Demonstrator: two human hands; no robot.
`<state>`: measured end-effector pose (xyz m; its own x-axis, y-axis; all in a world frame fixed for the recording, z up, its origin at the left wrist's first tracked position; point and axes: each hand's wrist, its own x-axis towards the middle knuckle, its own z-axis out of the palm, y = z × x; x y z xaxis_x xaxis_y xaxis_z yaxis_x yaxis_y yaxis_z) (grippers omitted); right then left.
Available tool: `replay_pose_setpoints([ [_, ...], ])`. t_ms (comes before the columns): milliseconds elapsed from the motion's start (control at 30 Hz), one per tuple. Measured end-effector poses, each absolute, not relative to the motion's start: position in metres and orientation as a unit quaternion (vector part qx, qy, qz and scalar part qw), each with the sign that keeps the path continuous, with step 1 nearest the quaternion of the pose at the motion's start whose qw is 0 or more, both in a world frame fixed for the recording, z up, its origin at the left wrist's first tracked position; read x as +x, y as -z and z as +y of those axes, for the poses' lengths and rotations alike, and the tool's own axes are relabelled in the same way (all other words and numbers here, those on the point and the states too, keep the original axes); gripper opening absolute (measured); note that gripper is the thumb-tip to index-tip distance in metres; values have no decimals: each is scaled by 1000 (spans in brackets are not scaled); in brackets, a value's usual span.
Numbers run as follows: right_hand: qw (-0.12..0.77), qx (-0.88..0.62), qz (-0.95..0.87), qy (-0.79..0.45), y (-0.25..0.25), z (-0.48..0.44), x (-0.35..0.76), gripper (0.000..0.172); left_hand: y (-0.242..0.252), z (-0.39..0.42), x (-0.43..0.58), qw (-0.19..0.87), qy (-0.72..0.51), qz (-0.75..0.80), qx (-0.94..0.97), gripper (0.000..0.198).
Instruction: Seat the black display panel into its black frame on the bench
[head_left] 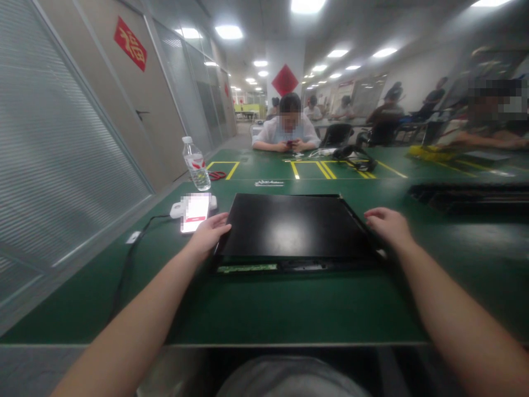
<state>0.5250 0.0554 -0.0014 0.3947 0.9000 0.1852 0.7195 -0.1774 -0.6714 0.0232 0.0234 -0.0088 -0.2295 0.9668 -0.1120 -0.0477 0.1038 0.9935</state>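
L hand (211, 232) on blk panel (289, 227), R (387, 225) nr

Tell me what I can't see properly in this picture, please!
Head view: what lies under the black panel; the panel covers it, though a green strip peeks out in front.
Head view: whether the right hand touches the panel; its fingertips are too blurred.
Head view: the words on the phone; they're pixelated or too small.
Head view: what the dark objects are; blur, and the right edge cuts them off.
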Motion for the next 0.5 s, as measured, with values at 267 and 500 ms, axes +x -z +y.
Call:
replay_pose_setpoints([
  [267,225,-768,-578,-160,4,60,519,33,5,22,26,507,-559,557,348,56],
  [500,175,-755,-620,-124,7,59,513,37,-16,14,30,572,-546,515,331,40],
])
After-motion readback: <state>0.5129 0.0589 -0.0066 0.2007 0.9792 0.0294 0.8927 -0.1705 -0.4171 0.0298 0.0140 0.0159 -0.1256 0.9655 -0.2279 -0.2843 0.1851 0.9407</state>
